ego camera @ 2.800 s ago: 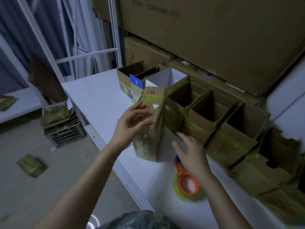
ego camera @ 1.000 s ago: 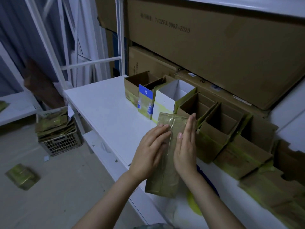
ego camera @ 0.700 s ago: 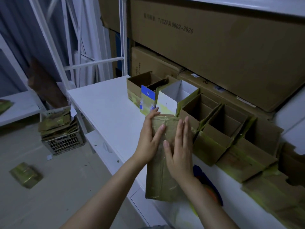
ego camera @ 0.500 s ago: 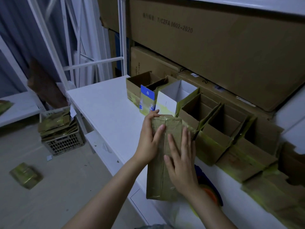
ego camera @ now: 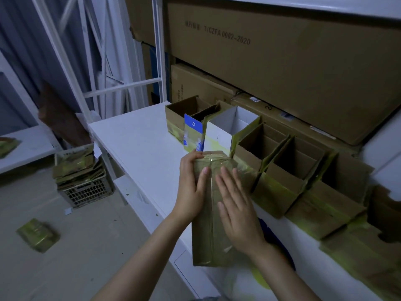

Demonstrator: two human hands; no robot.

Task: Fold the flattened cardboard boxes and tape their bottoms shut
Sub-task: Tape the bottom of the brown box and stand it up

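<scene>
While the box [ego camera: 206,240] is held upright at the near edge of the white table [ego camera: 138,144], taped face toward the camera, the right hand [ego camera: 236,211] lies flat on it, fingers straight, pressing the tape. The left hand [ego camera: 189,190] grips the box's left edge, thumb on the front and fingers curled over the top corner. Just behind is a row of folded open boxes [ego camera: 280,170]. On the floor to the left is a crate [ego camera: 84,192] of flattened boxes. Big cartons [ego camera: 282,61] sit farthest back.

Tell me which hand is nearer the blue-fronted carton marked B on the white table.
Left. The left hand grips the upper left edge of the tape-covered brown cardboard box, just below the blue-fronted carton; the right hand lies flat lower on that box, farther away.
</scene>
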